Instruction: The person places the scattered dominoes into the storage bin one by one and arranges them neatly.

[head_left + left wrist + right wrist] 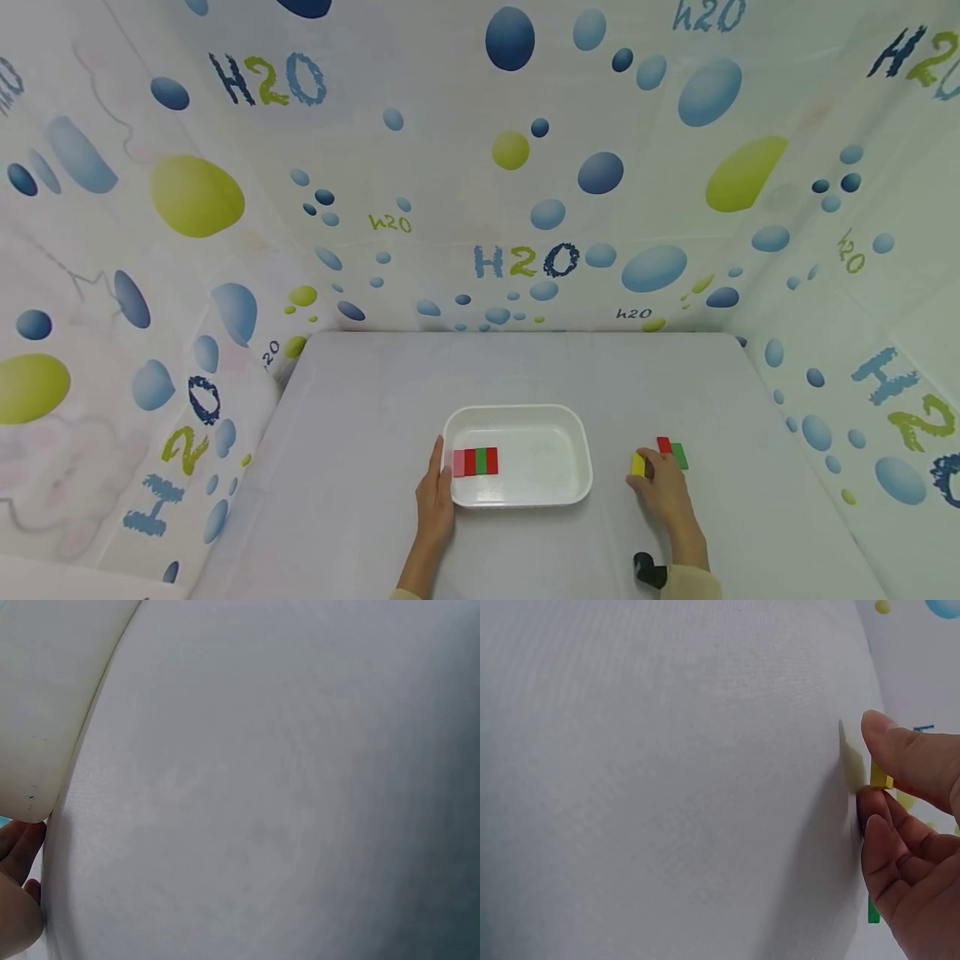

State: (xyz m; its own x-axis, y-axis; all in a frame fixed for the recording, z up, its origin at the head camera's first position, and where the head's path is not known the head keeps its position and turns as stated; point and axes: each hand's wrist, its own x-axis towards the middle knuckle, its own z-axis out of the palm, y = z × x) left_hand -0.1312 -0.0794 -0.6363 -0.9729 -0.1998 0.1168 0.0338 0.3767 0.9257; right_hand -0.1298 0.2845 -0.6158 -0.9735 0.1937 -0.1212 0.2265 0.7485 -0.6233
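A white rectangular tray [540, 497] lies on the table, a pink block [459, 463], two red blocks and a green block [481, 462] standing side by side in a row at its left end. Along the tray's left side rests my left hand [436, 500], its fingers straight against the outer wall; the left wrist view shows its fingertips at the tray's corner. Right of the tray, my right hand [663, 487] pinches a yellow block [880, 776] between thumb and fingers, close over the table. Just beyond that hand lie a loose red block [663, 445] and a green block [679, 456].
The white table [360, 383] reaches back to a curtain [435, 183] printed with blue and green dots and H2O lettering, which also hangs at both sides. A black device [648, 571] sits at the right wrist.
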